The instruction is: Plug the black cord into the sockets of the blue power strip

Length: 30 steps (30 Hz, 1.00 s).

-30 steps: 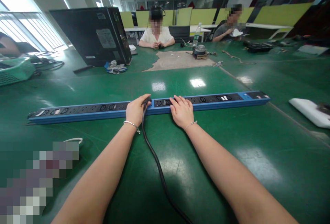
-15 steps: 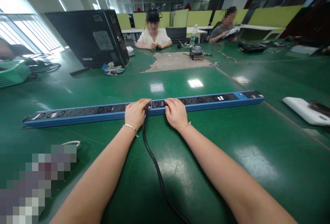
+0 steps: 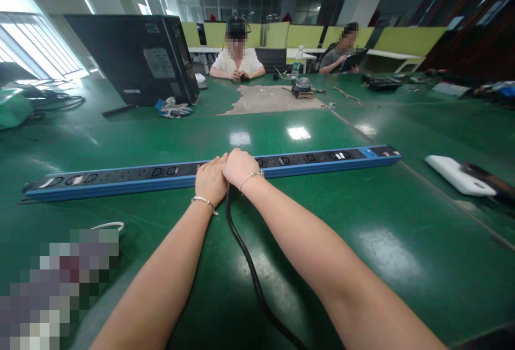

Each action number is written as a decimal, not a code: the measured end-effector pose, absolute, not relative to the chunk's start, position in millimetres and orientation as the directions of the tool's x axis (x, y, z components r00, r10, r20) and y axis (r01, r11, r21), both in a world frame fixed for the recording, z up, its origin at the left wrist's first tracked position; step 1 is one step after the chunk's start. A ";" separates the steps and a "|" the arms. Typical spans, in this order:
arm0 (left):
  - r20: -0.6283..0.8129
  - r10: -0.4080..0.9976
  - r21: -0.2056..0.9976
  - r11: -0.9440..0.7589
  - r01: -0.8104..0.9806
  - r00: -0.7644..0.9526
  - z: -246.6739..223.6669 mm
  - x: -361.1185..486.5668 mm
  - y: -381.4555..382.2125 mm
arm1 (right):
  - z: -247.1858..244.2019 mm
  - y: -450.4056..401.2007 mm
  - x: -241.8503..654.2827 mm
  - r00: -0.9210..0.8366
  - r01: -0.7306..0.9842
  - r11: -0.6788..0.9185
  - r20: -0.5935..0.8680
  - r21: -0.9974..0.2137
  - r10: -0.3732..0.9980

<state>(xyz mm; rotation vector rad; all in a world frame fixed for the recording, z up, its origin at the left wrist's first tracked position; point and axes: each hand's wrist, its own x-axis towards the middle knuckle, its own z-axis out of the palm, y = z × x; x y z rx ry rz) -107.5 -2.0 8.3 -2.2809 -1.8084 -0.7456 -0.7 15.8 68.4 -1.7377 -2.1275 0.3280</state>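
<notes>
A long blue power strip (image 3: 120,188) with a black socketed face lies across the green table in front of me. Near its middle, my left hand (image 3: 212,178) is closed, fingers curled over the strip at the end of a black power cord (image 3: 250,264). My right hand (image 3: 240,166) is closed too, pressed against the left one over that same cord end. The plug is hidden beneath both hands, so how far it sits in a socket does not show. From between my hands the cord runs down toward my body.
A black computer case (image 3: 140,60) stands at the back left, work gloves (image 3: 174,108) beside it. A white device (image 3: 458,174) lies at the right. Across the table sit two people, near a water bottle (image 3: 297,62) and torn cardboard (image 3: 269,100). A pixelated object (image 3: 68,280) is front left.
My right hand has moved left along the strip and joined my left hand at the cord's end. My left hand stays at the same socket area. The view has shifted slightly.
</notes>
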 end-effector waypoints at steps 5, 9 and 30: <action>0.450 0.881 0.181 -0.251 0.951 0.147 13.3 -104.1 -3.7 | 97.9 14.8 3.9 -0.101 0.900 0.176 0.202 -0.398 0.974; 0.449 0.882 0.181 -0.250 0.951 0.146 11.5 -104.7 -2.0 | 139.7 27.0 29.8 -0.138 0.912 0.244 0.314 -0.329 0.939; 0.436 0.884 0.178 -0.270 0.946 0.170 6.0 -106.9 1.9 | 91.8 40.5 114.7 -0.137 0.990 0.137 0.014 -0.026 0.990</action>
